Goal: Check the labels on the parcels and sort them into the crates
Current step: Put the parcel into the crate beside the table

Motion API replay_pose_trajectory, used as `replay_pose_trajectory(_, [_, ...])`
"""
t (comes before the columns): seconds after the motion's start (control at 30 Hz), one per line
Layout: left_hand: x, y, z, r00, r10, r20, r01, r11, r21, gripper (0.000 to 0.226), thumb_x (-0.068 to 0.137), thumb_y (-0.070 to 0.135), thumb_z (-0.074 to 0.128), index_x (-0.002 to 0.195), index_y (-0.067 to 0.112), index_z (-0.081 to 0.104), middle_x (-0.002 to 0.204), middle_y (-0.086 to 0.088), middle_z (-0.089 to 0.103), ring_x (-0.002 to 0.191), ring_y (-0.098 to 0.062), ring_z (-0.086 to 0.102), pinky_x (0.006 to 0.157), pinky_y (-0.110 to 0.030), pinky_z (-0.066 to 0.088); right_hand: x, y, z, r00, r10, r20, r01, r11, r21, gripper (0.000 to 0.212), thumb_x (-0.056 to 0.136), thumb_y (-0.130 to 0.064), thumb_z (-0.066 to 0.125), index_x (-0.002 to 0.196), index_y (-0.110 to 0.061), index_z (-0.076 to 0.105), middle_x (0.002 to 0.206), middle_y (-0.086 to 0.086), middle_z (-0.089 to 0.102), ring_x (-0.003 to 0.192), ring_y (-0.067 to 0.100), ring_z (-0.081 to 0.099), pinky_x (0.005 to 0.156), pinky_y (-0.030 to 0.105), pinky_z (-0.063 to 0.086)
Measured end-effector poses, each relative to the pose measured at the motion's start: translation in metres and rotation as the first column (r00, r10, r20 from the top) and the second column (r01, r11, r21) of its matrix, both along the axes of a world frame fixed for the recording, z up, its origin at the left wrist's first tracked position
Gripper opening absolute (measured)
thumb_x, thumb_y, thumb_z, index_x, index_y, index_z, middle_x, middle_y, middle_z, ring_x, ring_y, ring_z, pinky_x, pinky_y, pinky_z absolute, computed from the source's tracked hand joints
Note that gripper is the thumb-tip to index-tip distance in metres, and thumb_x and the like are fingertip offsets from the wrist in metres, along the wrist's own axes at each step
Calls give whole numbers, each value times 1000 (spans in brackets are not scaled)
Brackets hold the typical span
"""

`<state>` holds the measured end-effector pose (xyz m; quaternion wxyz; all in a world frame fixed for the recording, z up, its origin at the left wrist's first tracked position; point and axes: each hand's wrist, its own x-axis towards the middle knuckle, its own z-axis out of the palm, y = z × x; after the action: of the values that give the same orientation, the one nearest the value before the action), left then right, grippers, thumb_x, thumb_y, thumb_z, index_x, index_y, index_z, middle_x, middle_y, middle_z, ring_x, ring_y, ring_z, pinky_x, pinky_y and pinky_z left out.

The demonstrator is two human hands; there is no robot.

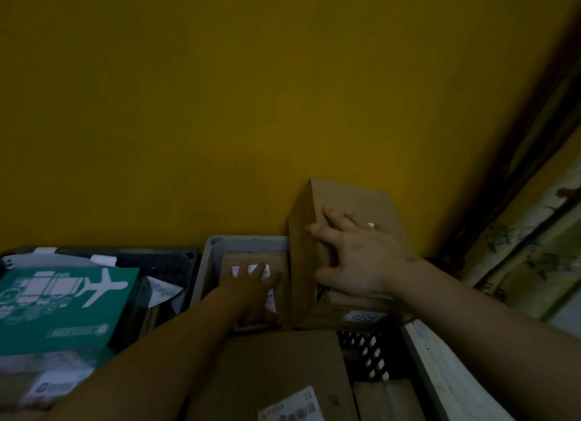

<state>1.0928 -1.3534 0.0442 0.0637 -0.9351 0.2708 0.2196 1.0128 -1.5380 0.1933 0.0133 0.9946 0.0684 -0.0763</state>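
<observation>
Labels on the parcels (290, 403) too blurred to read

Label under left hand (251, 291): white, mostly covered by the fingers, print unreadable
Label on front of tall carton (361, 317): dim, blurred, partly behind the right wrist
Barcode label (292, 406) on near carton: cut by lower edge, text too small
Green box (59, 307): left side cut off; small print illegible
Dark crate (367, 354): interior hidden by cartons

Dim, yellow-tinged, underexposed; white labels glare faintly; soft blur throughout; wide-angle bending at the edges.
</observation>
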Motion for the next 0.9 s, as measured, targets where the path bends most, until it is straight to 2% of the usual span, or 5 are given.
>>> replay_pose_trajectory(0.07, [2, -7, 5, 997, -76, 1, 76, 997, -7, 94, 83, 68, 53, 154, 30, 3, 162, -1, -10, 146, -37, -11, 112, -68, 8, -1, 1, -1, 1000, 3, -3, -3, 1000, 7, 80, 83, -62, 54, 149, -49, 9, 163, -6, -8, 149, 28, 2, 114, 53, 20])
replay_pose_trajectory(0.2, [0, -14, 9, 995, -93, -34, 93, 996, 6, 86, 88, 68, 44, 154, 32, 1, 160, 2, -19, 145, -41, -16, 110, -71, 8, -2, 6, -5, 1000, 11, -8, -11, 1000, 10, 81, 85, -60, 54, 150, -50, 6, 163, -5, -10, 149, 30, -2, 114, 57, 18])
replay_pose_trajectory(0.3, [1, -11, 1, 993, -112, 18, 112, 994, 11, 88, 84, 75, 42, 152, 38, 1, 160, 2, -21, 144, -43, -15, 109, -72, 9, 1, 12, -13, 1000, 10, -11, -10, 1000, 4, 82, 83, -60, 55, 149, -51, 6, 163, -7, -11, 149, 30, -4, 115, 59, 14])
replay_pose_trajectory(0.77, [8, 0, -1, 985, -160, 64, 166, 980, -107, 95, 75, 77, 54, 150, 45, 7, 162, 2, -6, 148, -32, -6, 107, -72, 18, -2, 15, -9, 1000, 17, -11, -18, 992, -124, 82, 84, -63, 49, 151, -43, 7, 163, -2, -8, 149, 31, 5, 111, 60, 21])
replay_pose_trajectory(0.9, [10, 5, 1, 977, -189, 96, 199, 975, -102, 92, 75, 75, 56, 150, 43, 13, 162, 2, 0, 148, -30, -1, 108, -66, 26, -1, 15, -9, 1000, 8, -17, -11, 992, -127, 82, 85, -62, 50, 152, -42, 6, 163, -3, -9, 149, 32, 6, 110, 59, 22])
